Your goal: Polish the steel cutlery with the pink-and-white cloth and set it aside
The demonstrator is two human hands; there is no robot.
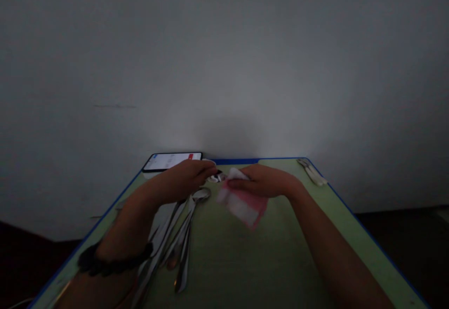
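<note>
My left hand (pixel 189 176) is closed on a small metal utensil (pixel 215 177), whose shiny end pokes out to the right of my fingers. My right hand (pixel 264 180) grips a pink and white cloth (pixel 242 206) that hangs down from it and touches the utensil's end. Both hands hover over the far middle of a green table (pixel 245 262) with a blue edge. A dark bracelet (pixel 108 262) circles my left wrist.
Several metal spoons and other cutlery (pixel 182 234) lie in a bunch under my left arm. A lit phone (pixel 171 161) lies at the table's far left corner. A pale utensil (pixel 312 172) rests at the far right corner. A grey wall stands behind.
</note>
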